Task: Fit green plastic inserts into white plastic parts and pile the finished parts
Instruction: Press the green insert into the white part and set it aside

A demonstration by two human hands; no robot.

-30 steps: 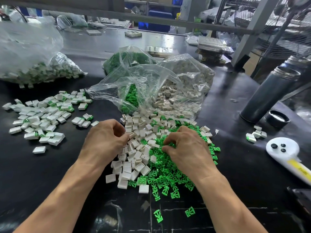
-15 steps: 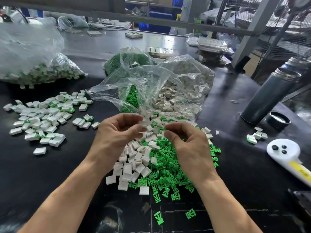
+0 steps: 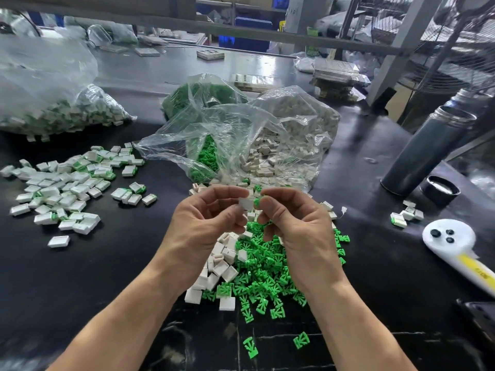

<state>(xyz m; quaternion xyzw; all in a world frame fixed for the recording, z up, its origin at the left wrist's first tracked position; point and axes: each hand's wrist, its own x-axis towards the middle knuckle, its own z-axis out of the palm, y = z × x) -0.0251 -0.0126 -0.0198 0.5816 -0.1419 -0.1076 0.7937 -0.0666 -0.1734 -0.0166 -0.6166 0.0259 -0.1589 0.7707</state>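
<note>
Above the black table (image 3: 112,263) the left hand (image 3: 203,223) pinches a white part (image 3: 246,204) between thumb and fingertips, and the right hand (image 3: 294,226) pinches a green insert (image 3: 256,201) the same way; the insert touches the right edge of the white part, and both are held above the loose heap. Directly under the hands lie the loose white parts (image 3: 219,269) on the left and the loose green inserts (image 3: 267,279) on the right, the two heaps touching and partly mixed. Behind them an open clear bag (image 3: 294,124) holds more white parts and spills them toward the heap, and a second clear bag (image 3: 198,95) just beside it holds green inserts. At the far left a large clear bag (image 3: 48,103) is filled with parts that show white and green together. In front of it, on the table, the pile of finished parts (image 3: 64,188) spreads out, well apart from the hands. On the right stands a dark flask (image 3: 426,148), open at the top, with its black cap (image 3: 440,187) lying just beside it; what is inside I cannot tell. Near them are a few more finished parts (image 3: 405,214) and a white handheld device (image 3: 450,238) with a yellow label; its writing is too small to read.
</note>
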